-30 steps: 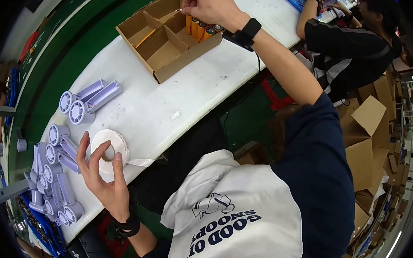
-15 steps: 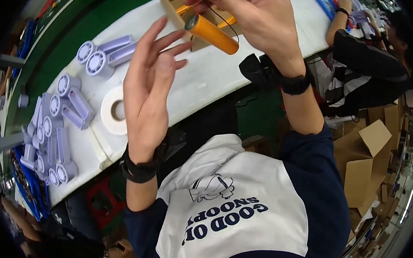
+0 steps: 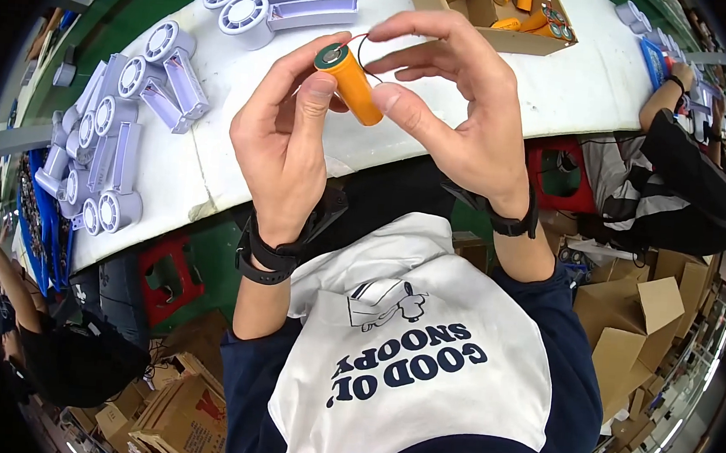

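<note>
Orange cylindrical battery [image 3: 356,90] is up over the white table [image 3: 229,91], long axis slanting from wired upper-left end to lower right. Left hand [image 3: 289,137] is nearer that end, thumb and fingers pinching it. Right hand's [image 3: 476,117] off the other side, fingers spread; can't tell if its thumb touches.

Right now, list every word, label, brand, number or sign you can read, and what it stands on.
Shirt: large dark lettering, upside down in view, beside a line drawing; legible, but I won't copy it out.
Carton at lower left: a red mark and dark print, too small and blurred to read.
Orange cell in the left hand: no print I can make out.
</note>
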The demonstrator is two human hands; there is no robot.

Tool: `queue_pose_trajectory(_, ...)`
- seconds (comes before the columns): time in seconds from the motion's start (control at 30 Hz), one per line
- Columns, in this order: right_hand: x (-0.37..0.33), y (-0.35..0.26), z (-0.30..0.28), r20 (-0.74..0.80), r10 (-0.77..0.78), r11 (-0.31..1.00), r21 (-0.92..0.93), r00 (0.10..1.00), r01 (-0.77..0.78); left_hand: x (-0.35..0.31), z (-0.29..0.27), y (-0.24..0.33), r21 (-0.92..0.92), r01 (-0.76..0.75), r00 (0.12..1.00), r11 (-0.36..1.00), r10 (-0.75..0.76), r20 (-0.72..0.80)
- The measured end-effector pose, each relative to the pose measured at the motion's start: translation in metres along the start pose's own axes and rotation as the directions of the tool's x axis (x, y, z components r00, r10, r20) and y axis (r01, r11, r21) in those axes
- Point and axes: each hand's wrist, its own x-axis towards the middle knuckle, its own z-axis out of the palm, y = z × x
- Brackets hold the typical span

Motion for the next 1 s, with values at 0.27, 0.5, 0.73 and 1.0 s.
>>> queue_pose_trajectory(0.27, -0.01, 0.012, 0.016, 0.117, 0.149, 0.96, 0.222, 0.982, -0.172, -0.006, -0.016, -0.005, 0.121, -0.011, 0.997, 0.993, 0.001, 0.081)
queue_pose_trajectory(0.5, -0.018, 0.034, 0.016, 0.278, 0.25, 0.878, 0.338, 0.927, -0.338, 0.037, -0.093, -0.011, 0.571, -0.168, 0.929, 0.804, -0.064, 0.365)
queue_pose_trajectory(0.73, -0.04, 0.035, 0.021, 0.446, 0.498, 0.743, 0.223, 0.744, -0.631, 0.04, -0.087, -0.029, 0.739, -0.462, 0.786, 0.491, -0.161, 0.598)
queue_pose_trajectory(1.0, -0.046, 0.027, 0.025, 0.453, 0.426, 0.672, 0.421, 0.783, -0.609, 0.042, -0.083, -0.01, 0.75, -0.404, 0.91, 0.524, 0.145, 0.389)
